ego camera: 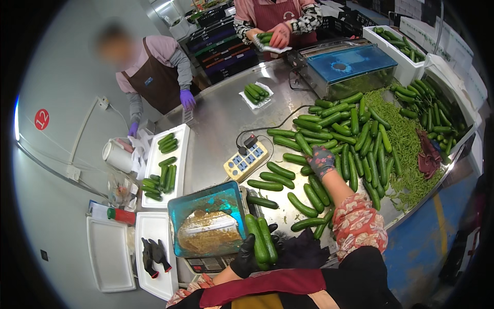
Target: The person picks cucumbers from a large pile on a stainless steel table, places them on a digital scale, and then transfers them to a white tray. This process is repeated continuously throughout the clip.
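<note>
My left hand (249, 251), in a black glove, holds several green cucumbers (263, 239) upright near my body. My right hand (322, 160), in a grey patterned glove, reaches into the pile of cucumbers (357, 143) on the steel table (216, 116) and has its fingers on one cucumber (303, 144); whether they are closed round it I cannot tell. Between my hands lie several loose cucumbers (301, 204). A scale with a dirty blue tray (208, 185) stands left of my left hand, and one cucumber (262, 202) lies just right of it.
A power strip (246, 161) with a black cable lies mid-table. Green peppers (411, 154) are heaped at right. A blue-topped machine (351, 63) and a foam box (395, 58) stand behind. Foam trays (181, 154) are at left. Two co-workers (158, 73) (276, 23) stand across the table.
</note>
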The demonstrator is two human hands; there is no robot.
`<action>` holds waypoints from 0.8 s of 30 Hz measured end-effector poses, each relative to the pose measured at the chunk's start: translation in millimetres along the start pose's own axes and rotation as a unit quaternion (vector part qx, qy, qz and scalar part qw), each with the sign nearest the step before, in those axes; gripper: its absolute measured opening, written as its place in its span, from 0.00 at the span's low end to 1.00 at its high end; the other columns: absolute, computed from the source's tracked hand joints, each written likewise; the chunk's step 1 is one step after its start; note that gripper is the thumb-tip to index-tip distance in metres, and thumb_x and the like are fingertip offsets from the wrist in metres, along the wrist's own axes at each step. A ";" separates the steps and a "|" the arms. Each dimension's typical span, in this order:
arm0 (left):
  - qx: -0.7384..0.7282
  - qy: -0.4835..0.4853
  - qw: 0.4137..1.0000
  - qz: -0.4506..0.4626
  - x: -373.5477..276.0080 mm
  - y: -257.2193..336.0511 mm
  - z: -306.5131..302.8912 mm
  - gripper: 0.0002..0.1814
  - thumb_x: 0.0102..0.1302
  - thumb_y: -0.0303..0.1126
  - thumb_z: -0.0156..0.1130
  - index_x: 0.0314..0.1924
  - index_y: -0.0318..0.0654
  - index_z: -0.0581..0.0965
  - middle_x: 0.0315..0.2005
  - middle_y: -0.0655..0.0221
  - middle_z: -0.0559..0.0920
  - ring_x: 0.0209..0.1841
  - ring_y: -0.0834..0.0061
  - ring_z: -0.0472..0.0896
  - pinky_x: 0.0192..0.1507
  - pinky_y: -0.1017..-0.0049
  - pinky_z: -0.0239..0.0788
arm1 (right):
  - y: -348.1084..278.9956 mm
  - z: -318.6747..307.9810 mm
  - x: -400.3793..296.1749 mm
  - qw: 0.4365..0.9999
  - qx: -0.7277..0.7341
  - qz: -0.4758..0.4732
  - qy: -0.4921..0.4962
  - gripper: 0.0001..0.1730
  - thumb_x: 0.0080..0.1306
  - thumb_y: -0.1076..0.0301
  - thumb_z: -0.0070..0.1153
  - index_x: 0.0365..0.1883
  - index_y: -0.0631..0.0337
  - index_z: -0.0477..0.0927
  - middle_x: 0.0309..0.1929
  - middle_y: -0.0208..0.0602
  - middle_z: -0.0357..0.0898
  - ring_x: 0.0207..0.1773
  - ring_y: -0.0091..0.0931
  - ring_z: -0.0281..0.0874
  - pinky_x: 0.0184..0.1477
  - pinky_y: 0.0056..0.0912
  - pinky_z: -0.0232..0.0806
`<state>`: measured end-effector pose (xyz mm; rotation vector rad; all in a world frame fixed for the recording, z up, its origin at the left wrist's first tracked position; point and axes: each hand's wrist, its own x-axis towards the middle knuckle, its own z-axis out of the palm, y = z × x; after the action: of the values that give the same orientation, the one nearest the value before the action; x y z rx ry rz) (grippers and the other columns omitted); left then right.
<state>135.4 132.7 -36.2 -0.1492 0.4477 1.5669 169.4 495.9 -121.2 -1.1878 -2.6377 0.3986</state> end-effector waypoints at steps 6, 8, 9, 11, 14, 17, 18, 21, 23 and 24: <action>0.058 0.013 0.998 0.018 -5.6 6.0 6.5 0.47 0.56 0.56 0.61 0.66 0.37 0.55 0.46 0.60 0.76 0.50 0.62 0.74 0.61 0.57 0.59 | 18.2 -21.3 -4.7 0.957 0.262 0.099 -0.074 0.25 0.61 0.45 0.51 0.41 0.60 0.77 0.36 0.42 0.79 0.38 0.38 0.77 0.41 0.39 0.69; 0.007 -0.067 0.998 0.009 -3.0 8.6 5.5 0.47 0.56 0.54 0.62 0.67 0.37 0.53 0.48 0.59 0.75 0.54 0.61 0.72 0.62 0.58 0.58 | 24.5 -39.6 -29.5 0.898 0.418 0.119 -0.062 0.22 0.61 0.50 0.53 0.42 0.61 0.76 0.34 0.37 0.79 0.34 0.30 0.76 0.36 0.32 0.68; -0.024 -0.103 0.994 0.001 -4.0 7.5 1.6 0.47 0.57 0.53 0.62 0.67 0.37 0.52 0.50 0.59 0.74 0.56 0.60 0.71 0.63 0.58 0.57 | 26.8 -47.6 -47.7 0.861 0.492 0.113 -0.058 0.21 0.62 0.53 0.54 0.43 0.61 0.76 0.33 0.35 0.78 0.32 0.26 0.75 0.35 0.28 0.67; -0.042 -0.088 0.995 -0.006 -2.3 5.1 -4.3 0.45 0.57 0.52 0.62 0.66 0.36 0.54 0.49 0.59 0.74 0.55 0.61 0.71 0.64 0.58 0.56 | 41.2 -56.5 -71.9 0.781 0.620 0.071 -0.027 0.17 0.62 0.62 0.56 0.46 0.62 0.73 0.31 0.29 0.75 0.29 0.17 0.70 0.29 0.20 0.64; -0.032 -0.080 0.996 0.003 -7.4 -1.9 -0.1 0.43 0.58 0.51 0.62 0.65 0.36 0.55 0.51 0.59 0.74 0.56 0.60 0.71 0.64 0.58 0.56 | 49.9 -83.4 -101.1 0.731 0.679 0.059 0.035 0.16 0.62 0.64 0.56 0.46 0.62 0.73 0.29 0.26 0.73 0.28 0.18 0.69 0.29 0.20 0.63; 0.000 -0.060 0.998 0.000 -5.8 -10.4 -9.5 0.41 0.59 0.50 0.61 0.65 0.36 0.56 0.52 0.57 0.73 0.57 0.60 0.70 0.64 0.56 0.56 | 56.0 -98.2 -126.2 0.621 0.782 0.050 0.020 0.18 0.61 0.67 0.55 0.49 0.60 0.71 0.36 0.31 0.74 0.31 0.17 0.70 0.29 0.18 0.64; 0.042 -0.049 0.998 0.000 -6.3 -11.2 0.5 0.40 0.60 0.49 0.61 0.64 0.36 0.56 0.52 0.57 0.73 0.58 0.59 0.70 0.64 0.56 0.55 | 62.8 -90.7 -132.7 0.611 0.788 0.062 -0.040 0.18 0.60 0.68 0.56 0.49 0.60 0.71 0.37 0.32 0.74 0.33 0.19 0.71 0.31 0.19 0.66; 0.102 -0.062 0.993 -0.002 -6.7 -14.2 6.4 0.38 0.62 0.48 0.58 0.65 0.36 0.56 0.57 0.55 0.69 0.62 0.56 0.65 0.66 0.54 0.52 | 12.9 -95.2 -160.4 0.590 0.787 0.087 -0.158 0.18 0.58 0.67 0.59 0.45 0.64 0.74 0.38 0.36 0.76 0.37 0.29 0.77 0.38 0.30 0.74; 0.120 -0.062 0.991 -0.001 -5.2 -19.0 20.6 0.37 0.63 0.48 0.56 0.65 0.37 0.55 0.59 0.55 0.66 0.63 0.57 0.64 0.66 0.54 0.52 | -10.5 -68.1 -177.3 0.593 0.773 0.046 -0.221 0.26 0.56 0.61 0.61 0.49 0.66 0.71 0.37 0.35 0.75 0.36 0.26 0.76 0.38 0.29 0.73; 0.128 -0.055 0.990 -0.014 -8.0 -20.6 21.0 0.37 0.64 0.48 0.55 0.65 0.37 0.55 0.60 0.55 0.65 0.63 0.58 0.64 0.65 0.55 0.52 | -26.5 -64.1 -185.4 0.617 0.751 0.019 -0.235 0.25 0.58 0.61 0.60 0.50 0.66 0.71 0.37 0.34 0.74 0.36 0.24 0.75 0.39 0.27 0.71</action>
<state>159.8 132.8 -18.0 0.1267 0.5533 1.4682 291.0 348.9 -68.7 -0.4324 -1.3445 2.4441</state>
